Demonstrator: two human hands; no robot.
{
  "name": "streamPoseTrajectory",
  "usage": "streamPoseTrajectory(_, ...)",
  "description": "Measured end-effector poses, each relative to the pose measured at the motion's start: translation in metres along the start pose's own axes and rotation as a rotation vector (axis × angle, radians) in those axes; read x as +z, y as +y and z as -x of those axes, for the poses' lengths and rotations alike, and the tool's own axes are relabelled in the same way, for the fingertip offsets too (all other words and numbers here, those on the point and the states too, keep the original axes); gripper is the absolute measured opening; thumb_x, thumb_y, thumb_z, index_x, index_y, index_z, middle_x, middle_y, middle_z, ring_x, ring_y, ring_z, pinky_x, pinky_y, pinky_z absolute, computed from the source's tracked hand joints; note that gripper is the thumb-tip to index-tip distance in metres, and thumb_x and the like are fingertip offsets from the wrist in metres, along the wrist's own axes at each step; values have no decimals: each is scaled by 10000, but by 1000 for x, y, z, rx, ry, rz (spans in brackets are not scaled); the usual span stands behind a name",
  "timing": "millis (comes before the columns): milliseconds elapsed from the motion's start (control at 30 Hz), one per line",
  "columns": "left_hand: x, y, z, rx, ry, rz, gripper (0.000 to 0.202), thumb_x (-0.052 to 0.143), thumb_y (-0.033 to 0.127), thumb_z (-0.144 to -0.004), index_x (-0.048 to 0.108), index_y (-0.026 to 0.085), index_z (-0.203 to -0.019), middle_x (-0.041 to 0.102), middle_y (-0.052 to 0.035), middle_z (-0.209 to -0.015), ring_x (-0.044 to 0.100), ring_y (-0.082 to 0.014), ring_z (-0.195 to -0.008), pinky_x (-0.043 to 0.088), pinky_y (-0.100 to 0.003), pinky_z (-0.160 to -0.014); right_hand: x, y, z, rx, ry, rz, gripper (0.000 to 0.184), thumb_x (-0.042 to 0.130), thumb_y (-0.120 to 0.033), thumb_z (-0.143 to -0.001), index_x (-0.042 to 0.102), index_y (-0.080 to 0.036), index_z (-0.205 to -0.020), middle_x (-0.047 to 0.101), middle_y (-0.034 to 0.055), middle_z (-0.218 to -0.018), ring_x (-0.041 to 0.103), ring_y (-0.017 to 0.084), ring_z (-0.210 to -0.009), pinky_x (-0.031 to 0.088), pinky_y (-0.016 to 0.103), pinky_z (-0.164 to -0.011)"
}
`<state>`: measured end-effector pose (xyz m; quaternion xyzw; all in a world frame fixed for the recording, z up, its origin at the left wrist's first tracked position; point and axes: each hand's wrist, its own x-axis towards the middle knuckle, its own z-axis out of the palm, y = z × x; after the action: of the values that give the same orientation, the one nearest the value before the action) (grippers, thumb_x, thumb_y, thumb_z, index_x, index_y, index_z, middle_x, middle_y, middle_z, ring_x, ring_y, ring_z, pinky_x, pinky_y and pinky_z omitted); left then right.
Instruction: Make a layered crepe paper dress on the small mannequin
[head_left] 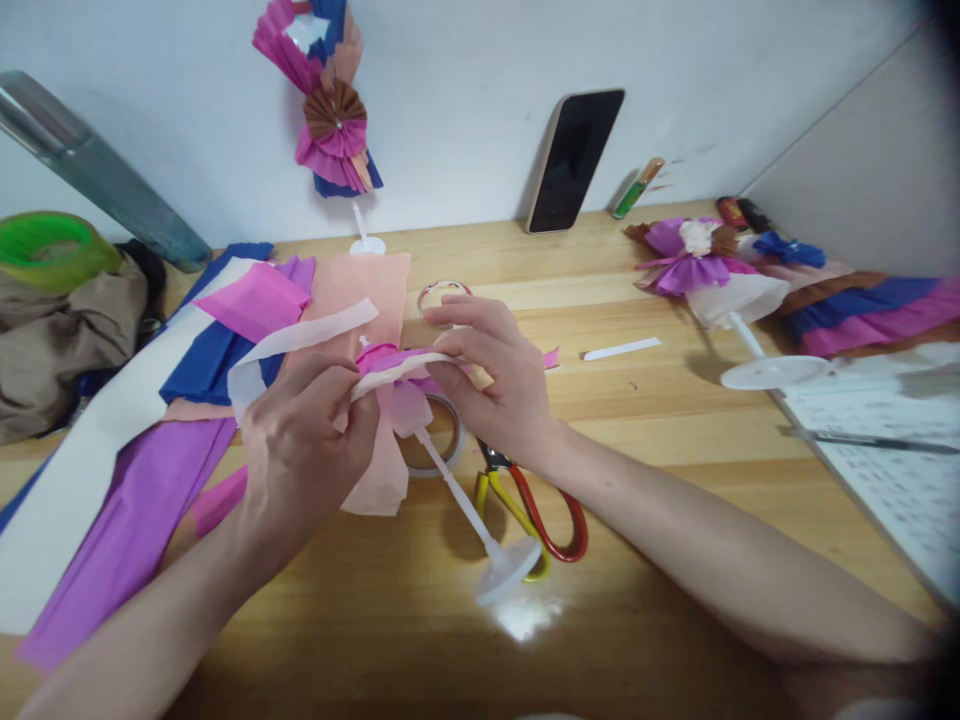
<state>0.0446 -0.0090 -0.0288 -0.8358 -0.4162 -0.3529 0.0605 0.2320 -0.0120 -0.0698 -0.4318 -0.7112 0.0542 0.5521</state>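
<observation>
In front of me I count three paper figures on white stands, namely the near figure [409, 405], the wall figure [334, 120] and the right-hand figure [690, 262], plus two tape rolls, the near roll [452, 440] and the far roll [442, 292], one pair of scissors [555, 520], one phone [574, 160] and one green tube [637, 188].

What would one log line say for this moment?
left hand: pinches white paper strip | right hand: holds paper figure | scissors: on table
</observation>
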Motion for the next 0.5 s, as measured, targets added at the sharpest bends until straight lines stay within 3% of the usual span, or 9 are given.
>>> streamPoseTrajectory(133,-3,-1,-1,-23,-25,51,163,515,119,-783,600,206,-674,697,-14,-776,655,-163,-696,484,-272,-573,-1,1,-1,-30,-11,-9,44,592,-214,-852,597,-237,-815,661,90,-1092,589,245,-1121,487,472,-962)
streamPoseTrajectory(267,1,2,4,-52,2,-49,29,631,207,-747,609,198,-763,675,-16,-740,633,-168,-648,459,-268,-544,2,4,-1,-104,-42,33,111,577,-125,-785,555,-233,-780,654,90,-1118,576,257,-1146,472,482,-978)
streamPoseTrajectory(333,4,3,7,-52,-5,-112,162,686,288,-747,624,188,-858,671,-17,-731,626,-168,-632,432,-259,-527,2,4,0,-89,-42,45,149,546,-94,-772,514,-238,-750,656,78,-1112,579,251,-1144,482,473,-953)
streamPoseTrajectory(400,6,5,9,-17,-16,-168,217,674,330,-782,636,179,-932,673,-25,-727,627,-173,-632,397,-255,-506,2,5,0,-87,-29,51,174,525,-84,-776,476,-246,-735,667,56,-1041,597,234,-1100,495,454,-908)
streamPoseTrajectory(500,8,6,12,52,-22,-254,144,618,276,-830,655,166,-916,642,-28,-667,592,-166,-571,328,-258,-457,0,6,1,-184,-18,105,179,517,-92,-799,464,-253,-741,665,13,-883,619,205,-987,455,468,-927)
